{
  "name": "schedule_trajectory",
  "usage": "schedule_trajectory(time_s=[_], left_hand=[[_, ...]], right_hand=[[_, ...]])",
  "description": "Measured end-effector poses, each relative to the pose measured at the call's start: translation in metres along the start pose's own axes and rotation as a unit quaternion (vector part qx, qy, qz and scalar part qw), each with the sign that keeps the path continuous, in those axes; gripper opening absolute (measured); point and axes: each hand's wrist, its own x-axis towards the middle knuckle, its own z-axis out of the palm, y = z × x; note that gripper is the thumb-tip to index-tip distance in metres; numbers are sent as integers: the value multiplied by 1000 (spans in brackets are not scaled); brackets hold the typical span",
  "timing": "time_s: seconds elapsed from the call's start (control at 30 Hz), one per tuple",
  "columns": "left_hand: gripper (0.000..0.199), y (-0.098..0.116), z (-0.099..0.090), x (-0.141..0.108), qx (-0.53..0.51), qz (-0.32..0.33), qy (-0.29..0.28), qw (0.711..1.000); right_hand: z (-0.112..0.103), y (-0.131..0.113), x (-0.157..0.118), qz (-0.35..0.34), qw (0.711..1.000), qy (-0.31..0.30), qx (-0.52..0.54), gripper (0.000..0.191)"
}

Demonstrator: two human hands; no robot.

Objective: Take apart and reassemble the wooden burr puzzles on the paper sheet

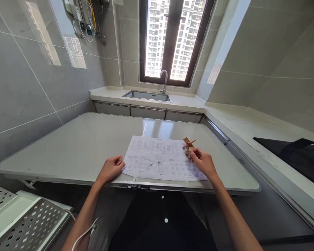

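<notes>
Pinching wooden pieces with my right hand, I'm seeing their flat strip slanting away leftward by the printed sheet's far-right corner; my closed left hand is resting opposite.

The printed sheet is white with small grey-black figures; the wooden pieces are orange-brown and tan.

Open tabletop left of paper, wooden pieces obstructing its right
</notes>
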Motion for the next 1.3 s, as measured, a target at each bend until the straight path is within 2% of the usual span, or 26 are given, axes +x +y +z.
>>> schedule_trajectory(time_s=[0.1, 0.17, 0.3, 0.43, 0.63, 0.97, 1.17, 1.3], left_hand=[[29, 0, 0, 0, -7, 4, -3, 1000], [28, -1, 0, 0, -6, 7, -2, 1000], [29, -1, 0, -1, -6, 12, -2, 1000], [29, -2, -1, -1, -4, 17, -4, 1000], [29, -3, -2, -2, -2, 20, -13, 1000], [30, -4, -2, 1, 5, 13, -15, 1000], [31, -6, -1, 2, 7, 14, -12, 1000], [33, -6, -3, 2, 14, 18, -17, 1000]], right_hand=[[-9, -4, 25, 7, 999, 13, -42, 41], [-12, -4, 41, 16, 994, 23, -108, 37], [-12, 1, 65, 28, 961, 22, -273, 26], [-4, 7, 79, 35, 946, -2, -323, 19], [3, 10, 89, 29, 923, -46, -380, 20], [14, 7, 98, 9, 902, -69, -426, 21], [17, -7, 96, -31, 921, -21, -387, 28], [35, -28, 69, -58, 946, 3, -318, 32]])
